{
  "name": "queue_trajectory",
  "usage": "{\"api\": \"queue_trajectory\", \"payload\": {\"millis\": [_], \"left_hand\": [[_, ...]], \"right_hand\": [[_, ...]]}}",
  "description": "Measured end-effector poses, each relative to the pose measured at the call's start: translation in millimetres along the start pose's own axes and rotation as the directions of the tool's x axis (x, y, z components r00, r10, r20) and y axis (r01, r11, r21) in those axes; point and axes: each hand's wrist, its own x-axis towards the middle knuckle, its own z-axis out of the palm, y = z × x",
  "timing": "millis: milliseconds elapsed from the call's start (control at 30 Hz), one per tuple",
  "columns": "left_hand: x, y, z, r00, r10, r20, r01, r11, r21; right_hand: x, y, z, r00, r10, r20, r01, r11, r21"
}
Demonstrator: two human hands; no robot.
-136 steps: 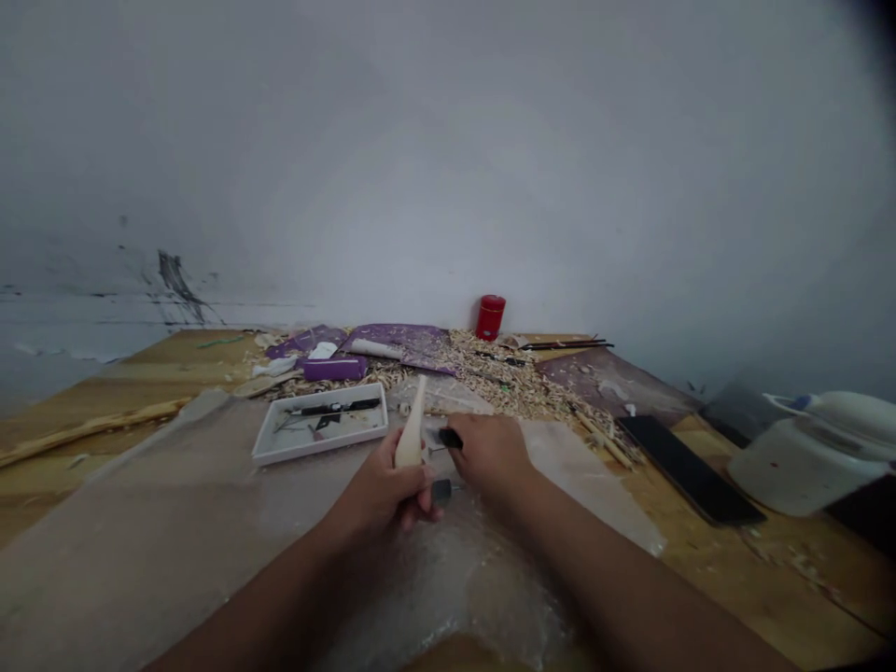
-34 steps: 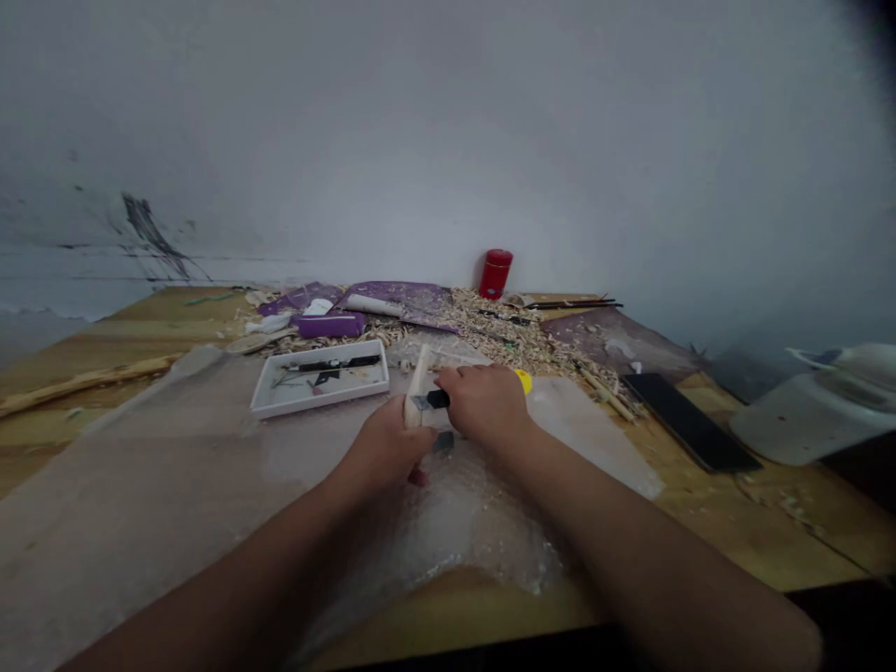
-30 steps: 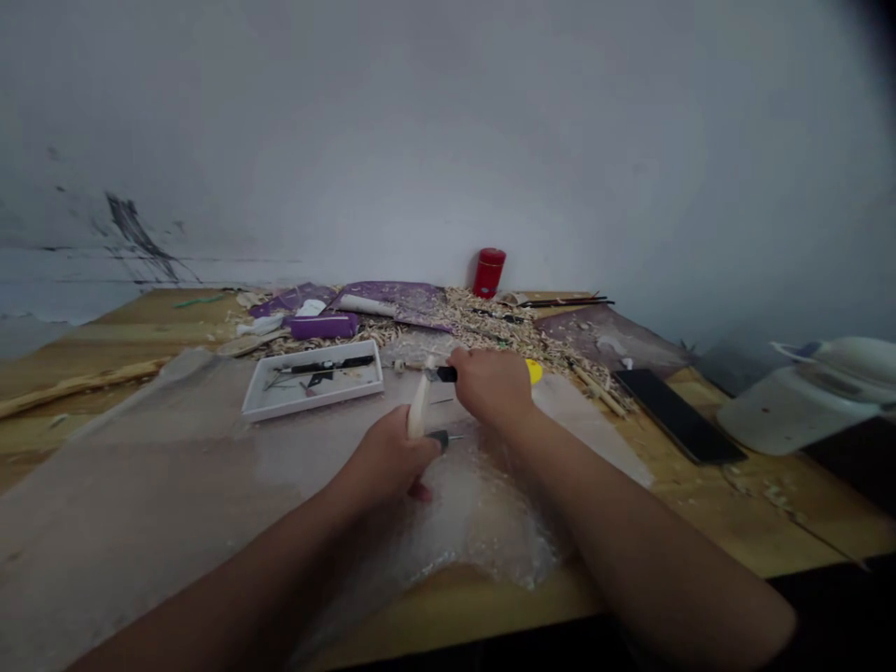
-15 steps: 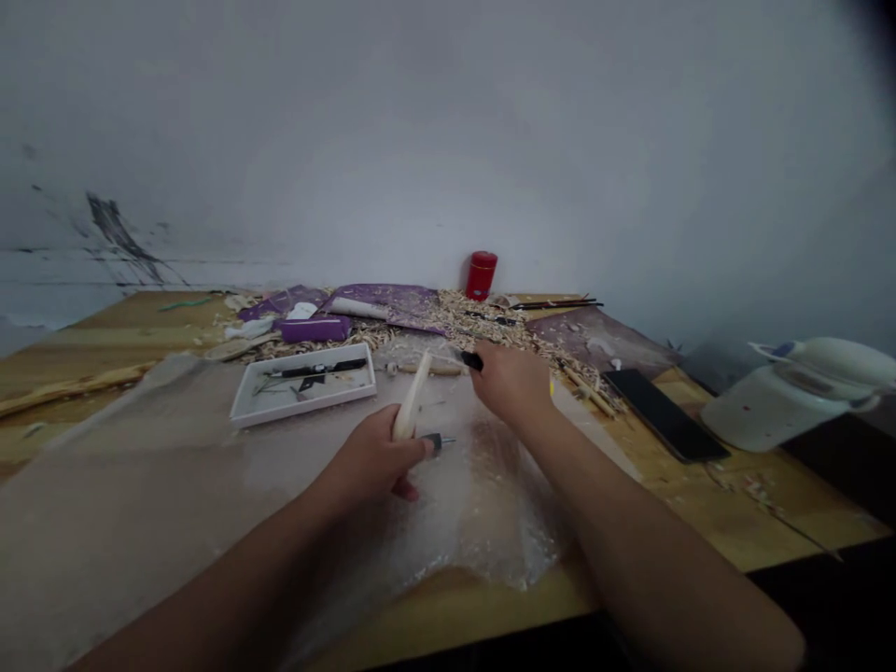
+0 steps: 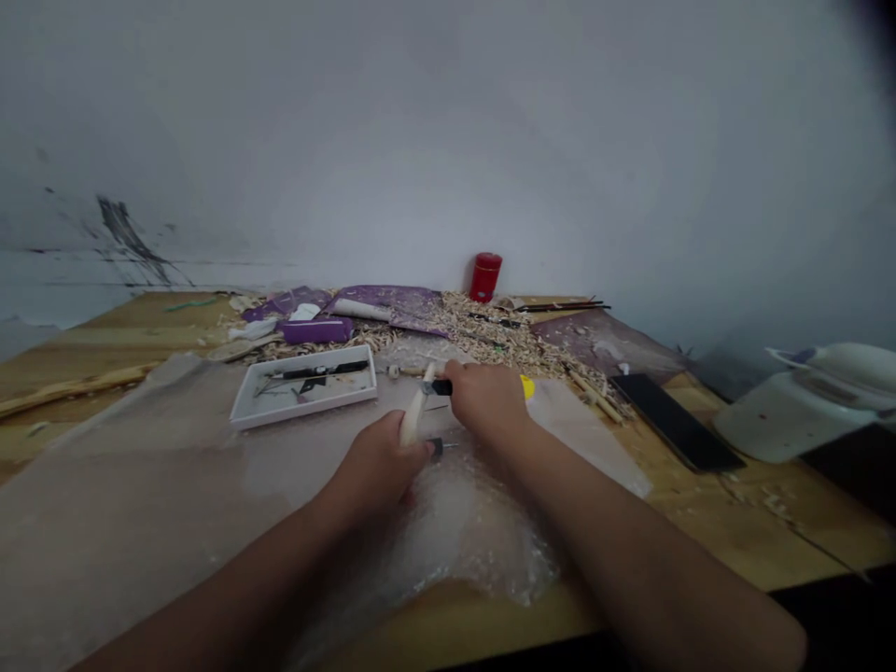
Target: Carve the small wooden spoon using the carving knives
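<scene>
My left hand (image 5: 378, 459) is closed around the lower part of a pale wooden stick (image 5: 414, 415), which stands tilted, its top leaning away from me. My right hand (image 5: 488, 397) grips a black-handled knife (image 5: 440, 387). Its front end meets the stick near the top; the blade itself is too small and dark to make out. Just beyond my left thumb shows a dark piece with a thin metal tip (image 5: 439, 448); whether the hand holds it or it lies beneath, I cannot tell. Clear plastic sheeting (image 5: 210, 504) covers the table under both hands.
A white tray (image 5: 242, 411) with black-handled tools sits left of centre. Wood shavings (image 5: 518, 345) heap along the back, near a red can (image 5: 485, 277) and a purple case (image 5: 317, 330). To the right lie a black phone (image 5: 676, 422) and a white container (image 5: 791, 415).
My right hand has come left and toward me, bringing the knife from beyond the stick onto its upper part. My left hand holds the stick in nearly the same place.
</scene>
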Motion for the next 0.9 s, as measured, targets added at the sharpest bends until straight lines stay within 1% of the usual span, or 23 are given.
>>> {"api": "queue_trajectory", "payload": {"millis": [200, 267, 300, 333, 367, 400, 433, 467, 500, 533, 600, 667, 733, 800, 900], "left_hand": [[3.6, 0.5, -2.2, 0.999, -0.034, -0.011, 0.033, 0.997, -0.069], [0.1, 4.1, -1.6, 0.999, -0.048, 0.003, 0.048, 0.997, -0.057], [-2.7, 6.4, -1.1, 0.998, -0.055, 0.015, 0.056, 0.997, -0.051], [-5.8, 8.5, -0.5, 0.998, -0.056, 0.033, 0.058, 0.997, -0.054], [-8.8, 10.3, 0.1, 0.997, -0.058, 0.052, 0.061, 0.996, -0.063], [-11.3, 11.5, 0.5, 0.996, -0.055, 0.072, 0.061, 0.995, -0.083], [-13.1, 12.0, 0.7, 0.995, -0.051, 0.089, 0.061, 0.992, -0.111], [-13.7, 11.7, 0.6, 0.995, -0.057, 0.087, 0.069, 0.989, -0.134], [-13.4, 10.9, 0.4, 0.995, -0.060, 0.084, 0.073, 0.985, -0.153], [-12.3, 9.7, 0.1, 0.995, -0.064, 0.080, 0.076, 0.984, -0.162], [-9.1, 7.2, -0.7, 0.995, -0.052, 0.079, 0.065, 0.984, -0.166], [-6.4, 5.7, -1.4, 0.996, -0.025, 0.088, 0.040, 0.984, -0.174], [-5.4, 5.7, -2.0, 0.997, -0.012, 0.081, 0.028, 0.980, -0.195], [-5.5, 6.0, -2.4, 0.997, -0.009, 0.075, 0.025, 0.976, -0.216], [-5.4, 4.3, -1.9, 0.995, -0.004, 0.095, 0.030, 0.964, -0.265]], "right_hand": [[7.0, -4.3, 4.3, 1.000, 0.008, -0.012, -0.009, 1.000, -0.015], [10.3, 0.4, 7.0, 1.000, -0.001, -0.027, 0.001, 1.000, 0.001], [12.3, 6.6, 8.2, 0.999, 0.020, -0.028, -0.020, 1.000, 0.014], [14.3, 15.3, 9.1, 0.997, 0.072, -0.020, -0.071, 0.997, 0.027], [16.0, 26.0, 9.7, 0.988, 0.155, -0.015, -0.154, 0.987, 0.035], [17.2, 37.6, 10.0, 0.965, 0.261, 0.012, -0.261, 0.965, 0.039], [17.7, 48.6, 9.9, 0.930, 0.368, 0.007, -0.368, 0.929, 0.036], [17.4, 57.4, 9.5, 0.902, 0.431, -0.027, -0.430, 0.902, 0.033], [16.3, 63.1, 8.8, 0.888, 0.458, -0.044, -0.456, 0.889, 0.038], [14.7, 64.9, 8.0, 0.886, 0.459, -0.057, -0.457, 0.888, 0.045], [10.4, 57.7, 6.4, 0.912, 0.404, -0.070, -0.400, 0.914, 0.063], [5.4, 42.0, 5.2, 0.951, 0.297, -0.085, -0.291, 0.953, 0.080], [0.7, 26.4, 4.7, 0.976, 0.188, -0.107, -0.179, 0.980, 0.086], [-3.1, 15.8, 4.4, 0.988, 0.102, -0.117, -0.093, 0.992, 0.086], [-7.2, 7.5, 3.6, 0.991, 0.022, -0.136, -0.009, 0.996, 0.094]]}}
